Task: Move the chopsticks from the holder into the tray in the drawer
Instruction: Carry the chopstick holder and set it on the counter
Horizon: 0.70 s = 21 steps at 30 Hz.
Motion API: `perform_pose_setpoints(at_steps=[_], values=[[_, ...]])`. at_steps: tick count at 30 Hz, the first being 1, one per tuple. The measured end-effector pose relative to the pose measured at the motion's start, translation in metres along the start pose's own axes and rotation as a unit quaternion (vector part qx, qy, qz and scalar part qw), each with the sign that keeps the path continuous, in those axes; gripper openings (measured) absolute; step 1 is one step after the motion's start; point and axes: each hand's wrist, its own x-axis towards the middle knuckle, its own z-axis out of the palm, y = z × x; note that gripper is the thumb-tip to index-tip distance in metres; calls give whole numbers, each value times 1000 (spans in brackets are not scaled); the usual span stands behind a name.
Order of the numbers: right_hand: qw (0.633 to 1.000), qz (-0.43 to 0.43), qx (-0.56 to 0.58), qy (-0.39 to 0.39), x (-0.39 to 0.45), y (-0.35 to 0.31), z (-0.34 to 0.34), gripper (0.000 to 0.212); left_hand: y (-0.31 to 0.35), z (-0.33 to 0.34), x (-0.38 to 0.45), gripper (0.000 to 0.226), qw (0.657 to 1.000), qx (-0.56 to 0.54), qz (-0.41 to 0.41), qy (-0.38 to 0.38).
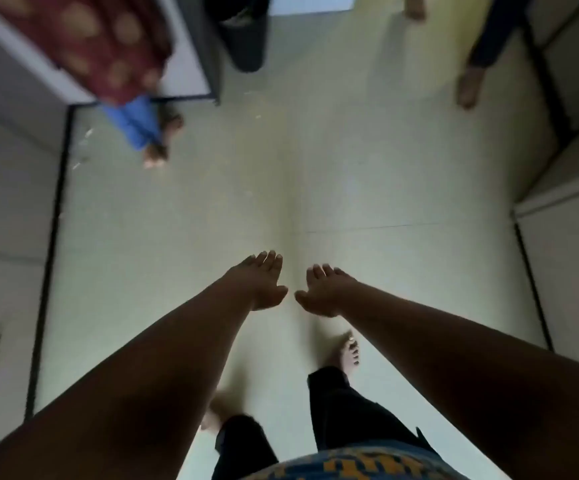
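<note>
Head view: looked straight down on a pale tiled floor (367,174), blurred. Left hand (260,280) and right hand (326,292) stretched forward side by side, each grip spread and empty. White cabinets (1,188) along both sides; other people's bare feet (158,154) nearby. Chopsticks, holder, drawer out of sight.

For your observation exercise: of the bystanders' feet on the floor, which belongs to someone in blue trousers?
The foot at upper left, below blue trousers; the others show dark clothing.
</note>
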Motion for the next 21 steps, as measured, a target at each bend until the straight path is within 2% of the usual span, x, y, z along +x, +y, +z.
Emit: perform_pose_setpoints(at_steps=[4,10,15,21], values=[[991,97,85,32,-37,114,-6,77,105,-70,50,70,993,90,83,4],[952,219,201,74,-97,246,0,75,259,-147,84,68,952,244,187,-1],[904,301,281,114,-139,314,4,74,342,-198,97,68,921,304,244,20],[873,362,283,163,-164,367,-28,74,405,-254,124,68,892,339,295,51]])
